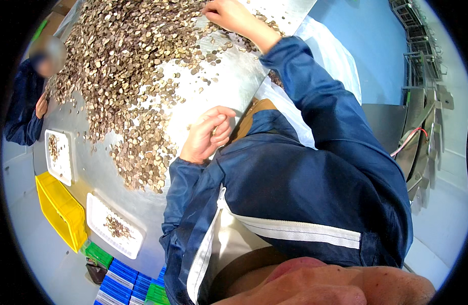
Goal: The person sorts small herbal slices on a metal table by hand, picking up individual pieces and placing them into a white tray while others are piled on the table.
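Small dried slices, brown and pale (131, 49), lie heaped over a stainless-steel table (234, 84). My left hand (211, 133) is near the table's edge, fingers curled towards the palm, with a small pale piece between them. Higher in the picture my right hand (228, 15) reaches over the table at the side of the heap, fingers bent down by scattered slices; whether it grips any is hidden. Two white plastic trays hold some pieces: one tray (133, 248) nearer me, the other (68, 167) farther left.
A co-worker in dark blue (22, 103) stands at the far left, a hand at the table's edge. A yellow plastic crate (62, 209) and blue and green crates (117, 284) stand beyond the trays. Clear plastic sheeting (333, 57) hangs by my right arm. Metal equipment (421, 145) is at right.
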